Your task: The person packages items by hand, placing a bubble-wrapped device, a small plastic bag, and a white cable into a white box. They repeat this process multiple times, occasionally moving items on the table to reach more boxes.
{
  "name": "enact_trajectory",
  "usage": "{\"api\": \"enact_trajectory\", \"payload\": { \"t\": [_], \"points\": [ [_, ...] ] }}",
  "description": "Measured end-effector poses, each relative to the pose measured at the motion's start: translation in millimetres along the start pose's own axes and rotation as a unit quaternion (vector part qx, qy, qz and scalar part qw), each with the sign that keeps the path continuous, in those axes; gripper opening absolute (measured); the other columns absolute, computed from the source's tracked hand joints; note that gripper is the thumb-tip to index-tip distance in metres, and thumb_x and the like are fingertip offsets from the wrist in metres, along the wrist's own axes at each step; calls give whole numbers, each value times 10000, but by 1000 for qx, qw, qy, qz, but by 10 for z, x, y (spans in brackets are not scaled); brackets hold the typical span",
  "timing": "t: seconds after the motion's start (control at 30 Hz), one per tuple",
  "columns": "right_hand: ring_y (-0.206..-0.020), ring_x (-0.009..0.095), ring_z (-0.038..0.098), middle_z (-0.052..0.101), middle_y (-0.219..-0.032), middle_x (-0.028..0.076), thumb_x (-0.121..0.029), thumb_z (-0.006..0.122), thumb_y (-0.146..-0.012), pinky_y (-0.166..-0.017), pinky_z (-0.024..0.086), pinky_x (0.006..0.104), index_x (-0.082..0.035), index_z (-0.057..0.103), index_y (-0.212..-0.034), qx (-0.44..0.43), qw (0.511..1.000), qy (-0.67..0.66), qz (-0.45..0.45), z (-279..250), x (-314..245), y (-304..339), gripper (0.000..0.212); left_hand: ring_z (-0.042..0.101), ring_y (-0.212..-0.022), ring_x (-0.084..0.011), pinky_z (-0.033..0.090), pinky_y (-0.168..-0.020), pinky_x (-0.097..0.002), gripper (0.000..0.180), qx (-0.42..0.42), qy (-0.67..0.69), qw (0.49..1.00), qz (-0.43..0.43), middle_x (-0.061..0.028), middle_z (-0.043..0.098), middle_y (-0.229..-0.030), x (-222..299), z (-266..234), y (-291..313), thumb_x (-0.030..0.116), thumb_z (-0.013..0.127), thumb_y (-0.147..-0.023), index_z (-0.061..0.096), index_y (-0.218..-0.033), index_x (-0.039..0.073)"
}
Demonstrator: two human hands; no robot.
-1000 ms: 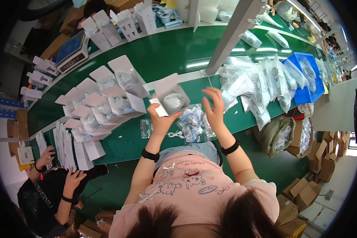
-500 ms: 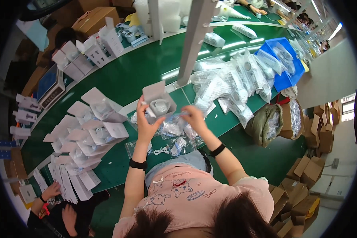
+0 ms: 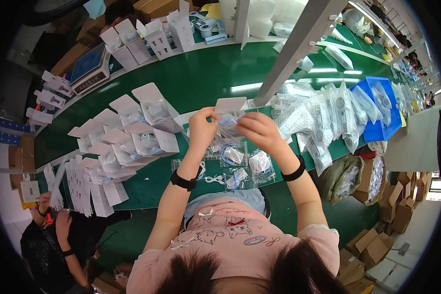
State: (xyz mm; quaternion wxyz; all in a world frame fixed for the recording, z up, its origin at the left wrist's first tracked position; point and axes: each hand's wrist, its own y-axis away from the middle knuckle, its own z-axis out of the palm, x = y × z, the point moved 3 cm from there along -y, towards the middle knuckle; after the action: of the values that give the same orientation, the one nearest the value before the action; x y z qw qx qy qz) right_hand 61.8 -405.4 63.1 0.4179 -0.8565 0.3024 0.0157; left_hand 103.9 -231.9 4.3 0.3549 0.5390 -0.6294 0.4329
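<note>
- White box, one: at the hands, above the bench; its flap stands up on the far side, probably to leave the mouth clear for fingers.
- Clear bag, one, something blue inside: at the box mouth, between the hands.
- Left hand: left of the box, fingers bent, thumb and forefinger close together; from my remote seat I cannot tell whether they pinch bag or box edge.
- Right hand: closed on the bag's right side, back upward, fingers pointing left, likely steadying it.
- Forearms, two: reaching up from below, hands near each other but apart.
- Bagged cables, several: on the green bench before the body, apparently for short reach.
- Open boxes, grouped left: flaps raised, clear-wrapped contents showing.
- Bubble-wrapped bundles, heaped right, beside the blue bin; I judge them sided away from the boxes.
</note>
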Motion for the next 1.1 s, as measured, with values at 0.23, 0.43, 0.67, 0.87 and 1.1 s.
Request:
{"api": "enact_trajectory", "payload": {
  "t": [0.23,0.43,0.67,0.87,1.1],
  "points": [
    [-978,243,462,514,-941,24,-177,681,-580,-860,380,426,-53,608,-767,-231,972,-7,-32,352,-4,-2,236,583,-776,-164,452,-677,-253,92,-19,57,998,-23,-105,606,-922,-160,-30,-16,38,655,-675,597,-715,-21],
    [-1111,225,371,492,-1031,31,-202,727,-573,-965,267,453,-75,593,-935,-202,973,-84,71,316,110,226,407,559,-889,-181,444,-757,-272,181,-10,117,992,-47,-130,572,-1004,-16,0,149,68,617,-732,568,-877,-30],
    [-1111,210,402,480,-1116,73,-112,746,-578,-934,330,402,-39,450,-1148,73,871,-317,368,819,311,789,647,276,-1230,-315,284,-962,-434,534,-65,-336,938,44,-211,304,-1295,-1100,86,693,169,626,-720,408,-1179,4],
    [-1060,218,446,454,-1149,127,-46,749,-538,-903,361,335,-9,383,-1177,77,682,-471,555,1019,359,784,738,115,-1285,-330,197,-979,-534,589,-196,-372,907,16,-187,191,-1356,-1094,134,1284,215,642,-694,409,-1208,44],
    [-1077,223,420,435,-1130,118,-21,747,-524,-915,347,321,-13,331,-1215,-16,808,-396,436,1560,141,336,807,272,-1204,-323,274,-939,-493,408,-136,-318,937,58,-170,341,-1244,-916,-207,1589,125,609,-688,492,-1072,52]
  ]
}}
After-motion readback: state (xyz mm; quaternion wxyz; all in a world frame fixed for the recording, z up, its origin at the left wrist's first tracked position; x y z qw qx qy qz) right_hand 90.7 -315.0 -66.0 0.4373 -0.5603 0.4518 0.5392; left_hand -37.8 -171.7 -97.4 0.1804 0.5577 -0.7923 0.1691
